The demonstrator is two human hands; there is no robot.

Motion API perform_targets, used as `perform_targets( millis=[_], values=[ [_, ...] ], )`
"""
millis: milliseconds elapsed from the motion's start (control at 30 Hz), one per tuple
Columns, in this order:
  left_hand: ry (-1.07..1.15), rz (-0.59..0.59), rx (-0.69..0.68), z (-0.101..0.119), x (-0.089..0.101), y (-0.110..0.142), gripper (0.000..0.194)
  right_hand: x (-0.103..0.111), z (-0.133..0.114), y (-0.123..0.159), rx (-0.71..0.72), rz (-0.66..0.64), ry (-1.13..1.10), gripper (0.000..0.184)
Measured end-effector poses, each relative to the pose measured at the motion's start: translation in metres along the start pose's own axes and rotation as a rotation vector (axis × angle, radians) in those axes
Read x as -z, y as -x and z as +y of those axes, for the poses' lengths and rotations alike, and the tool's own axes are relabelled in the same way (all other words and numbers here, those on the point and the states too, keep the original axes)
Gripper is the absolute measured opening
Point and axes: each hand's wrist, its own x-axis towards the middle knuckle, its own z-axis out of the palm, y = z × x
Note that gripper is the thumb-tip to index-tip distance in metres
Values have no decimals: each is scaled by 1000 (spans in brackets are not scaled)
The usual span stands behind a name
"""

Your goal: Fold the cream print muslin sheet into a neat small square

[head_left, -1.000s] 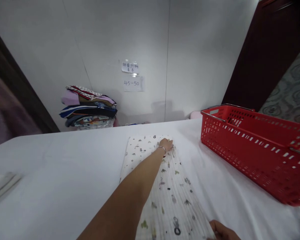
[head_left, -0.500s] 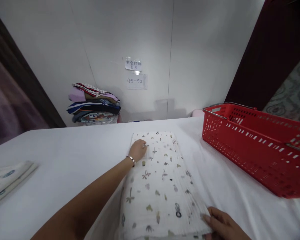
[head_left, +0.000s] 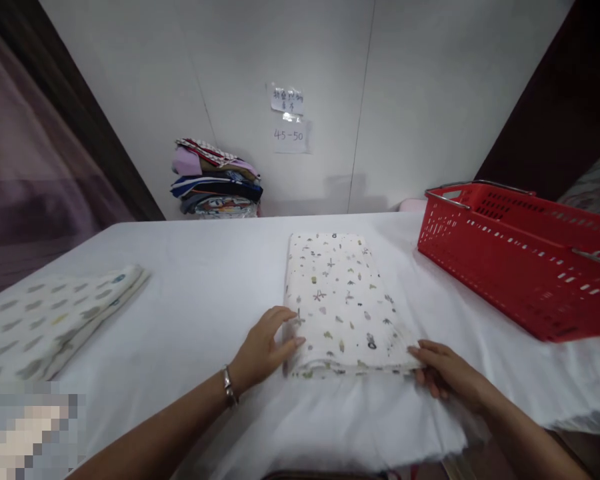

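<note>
A folded white cloth point(head_left: 340, 300) with small leaf and plant prints lies flat on the white-covered table, its near edge showing stacked layers. At the cloth's near left side is my left hand point(head_left: 265, 343), wearing a silver bracelet. Its thumb and fingers are spread apart, with the tips at the cloth's left edge. My right hand point(head_left: 445, 370) pinches the near right corner between thumb and fingers; some of its fingers are tucked underneath.
Another folded white cloth point(head_left: 55, 320) with grey shapes lies on the left. A red plastic basket point(head_left: 510, 273) with metal handles stands at right. Behind the table is a stack of folded fabrics point(head_left: 217, 183). Handwritten paper signs point(head_left: 291, 136) hang on the wall. A pixelated patch covers the lower left corner.
My left hand has come back from the far part of the cloth to its near left edge. The right hand stays at the near right corner. The view has shifted.
</note>
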Motion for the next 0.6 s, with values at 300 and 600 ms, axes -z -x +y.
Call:
perform_targets(
  millis=[300,600],
  values=[
    [-190,25,-52,23,-30,45,56,2,-15,10,57,14,-98,25],
    [-274,113,-97,43,-50,33,48,-4,-19,15,109,15,-221,20]
  ],
)
